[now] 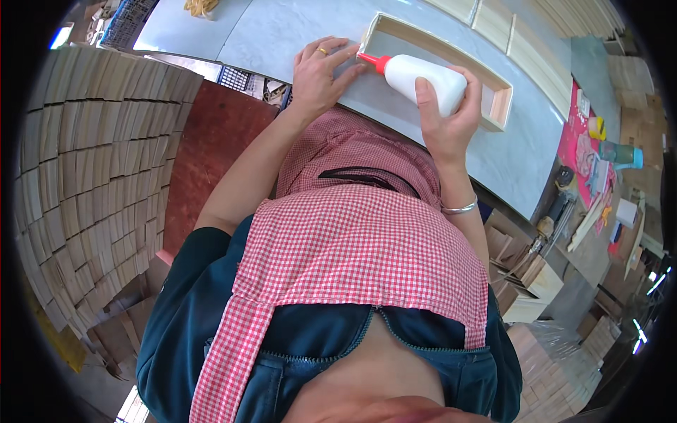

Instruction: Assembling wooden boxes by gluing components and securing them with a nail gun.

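My right hand (451, 120) is wrapped around a white squeeze bottle (412, 76) with a red pointed nozzle. The bottle lies tilted over a shallow rectangular wooden frame (501, 107), its nozzle tip pointing left at the frame's left end. By that end is my left hand (317, 79), with fingers stretched out and apart. Its index finger and thumb reach toward the frame's corner; whether they touch it I cannot tell. The frame rests on a pale grey marbled tabletop (261, 39), near the front edge.
Pale wooden strips (539, 67) lie along the table's far right. Tall stacks of wood pieces (106, 134) stand at the left, beside a reddish-brown board (211, 151). A yellowish bundle (201, 7) sits at the back left. Right of the table is a bottle with a blue cap (622, 155).
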Demonstrator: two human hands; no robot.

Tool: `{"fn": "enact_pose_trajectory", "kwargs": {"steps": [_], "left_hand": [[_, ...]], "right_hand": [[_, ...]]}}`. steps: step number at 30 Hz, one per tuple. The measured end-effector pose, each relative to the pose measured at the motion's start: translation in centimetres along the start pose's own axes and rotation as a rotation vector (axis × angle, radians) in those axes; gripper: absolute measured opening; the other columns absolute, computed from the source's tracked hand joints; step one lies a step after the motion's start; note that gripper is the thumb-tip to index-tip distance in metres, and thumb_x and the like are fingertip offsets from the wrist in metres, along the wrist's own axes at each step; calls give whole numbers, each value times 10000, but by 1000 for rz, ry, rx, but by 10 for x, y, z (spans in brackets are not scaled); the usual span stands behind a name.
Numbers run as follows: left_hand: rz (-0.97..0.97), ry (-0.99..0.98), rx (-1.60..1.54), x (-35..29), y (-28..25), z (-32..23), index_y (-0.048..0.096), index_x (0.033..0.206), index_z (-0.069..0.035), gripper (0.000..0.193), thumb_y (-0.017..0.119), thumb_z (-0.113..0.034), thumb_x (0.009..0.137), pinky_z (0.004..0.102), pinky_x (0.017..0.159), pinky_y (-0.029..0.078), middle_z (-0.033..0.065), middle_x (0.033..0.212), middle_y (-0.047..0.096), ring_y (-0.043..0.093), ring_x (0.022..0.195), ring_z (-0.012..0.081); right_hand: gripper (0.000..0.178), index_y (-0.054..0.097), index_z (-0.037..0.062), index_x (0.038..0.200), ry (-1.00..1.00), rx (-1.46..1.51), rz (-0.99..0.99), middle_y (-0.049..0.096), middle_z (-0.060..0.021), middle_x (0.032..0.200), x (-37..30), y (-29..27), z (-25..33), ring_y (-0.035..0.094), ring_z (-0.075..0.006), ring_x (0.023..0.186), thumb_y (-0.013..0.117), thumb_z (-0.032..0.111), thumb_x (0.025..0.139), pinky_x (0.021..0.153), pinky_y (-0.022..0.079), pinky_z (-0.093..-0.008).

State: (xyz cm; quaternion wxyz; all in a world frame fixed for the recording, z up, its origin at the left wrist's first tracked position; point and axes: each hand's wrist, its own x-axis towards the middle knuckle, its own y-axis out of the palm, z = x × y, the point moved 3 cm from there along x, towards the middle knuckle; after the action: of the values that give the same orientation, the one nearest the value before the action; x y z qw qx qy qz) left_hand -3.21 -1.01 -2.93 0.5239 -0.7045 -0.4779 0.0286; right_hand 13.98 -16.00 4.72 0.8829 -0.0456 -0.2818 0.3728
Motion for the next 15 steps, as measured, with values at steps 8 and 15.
{"fn": "enact_pose_trajectory", "kwargs": {"steps": [8, 15], "left_hand": [[7, -3, -4, 1, 0, 1, 746, 1220, -231, 375, 681, -450, 923, 413, 1066, 332, 17, 1288, 655, 515, 1261, 224], [7, 9, -31, 1, 1, 0, 746, 1218, -217, 370, 694, -423, 916, 414, 1070, 336, 13, 1288, 655, 520, 1261, 224]], "right_hand": [[469, 527, 37, 1186, -11, -164, -16, 639, -140, 1045, -2, -27, 7, 649, -261, 855, 793, 230, 850, 712, 550, -357], [455, 540, 30, 1195, -8, -265, -70, 639, -138, 1061, -13, -72, 4, 643, -254, 870, 784, 219, 861, 721, 549, -352]]}}
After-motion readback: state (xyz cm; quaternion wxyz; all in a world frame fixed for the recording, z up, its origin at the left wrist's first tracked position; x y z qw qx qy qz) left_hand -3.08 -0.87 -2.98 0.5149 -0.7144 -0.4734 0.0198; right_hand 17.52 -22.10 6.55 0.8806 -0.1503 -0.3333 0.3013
